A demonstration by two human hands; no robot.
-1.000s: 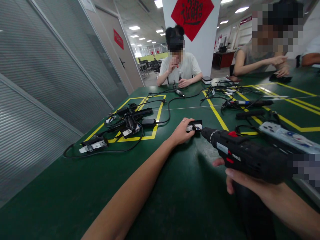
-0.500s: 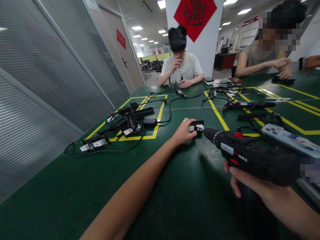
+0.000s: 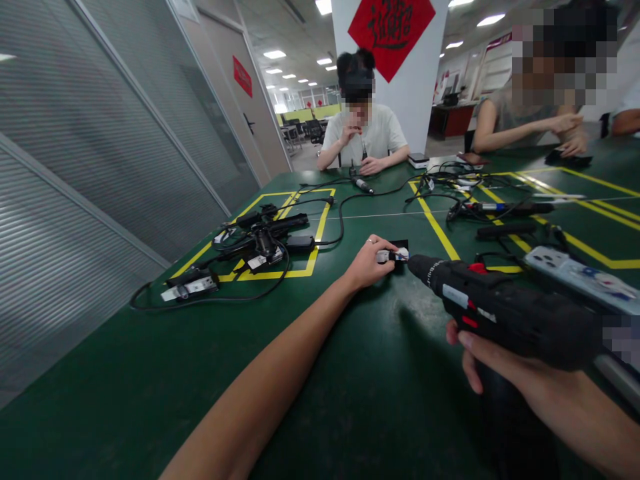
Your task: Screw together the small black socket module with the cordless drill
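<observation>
The big green table [image 3: 320, 407] is in front of me, with yellow tape [image 3: 434, 223] stuck on it. A pile of black parts and cords [image 3: 263, 243] sits over on the left, well apart from both my hands. My black drill [image 3: 515, 317] is up close on my right, and its nose points forward and left. My right hand [image 3: 523, 373] is curled around the drill's handle, just under its body. My left hand [image 3: 369, 263] is down by the table farther away, with my thumb and fingers pinching a small black-and-white piece [image 3: 402, 254]. The piece pokes out past my left fingertips, between them and the drill's nose. The nose is right beside its end, but I can't tell if they touch. My right hand is well apart from the piece, and nearer to me.

One second ago I had the same grip on the drill, but one finger of my right hand stuck out a bit farther; now it is tucked in closer. My left hand still pinches the piece, and the drill still points at its end.
</observation>
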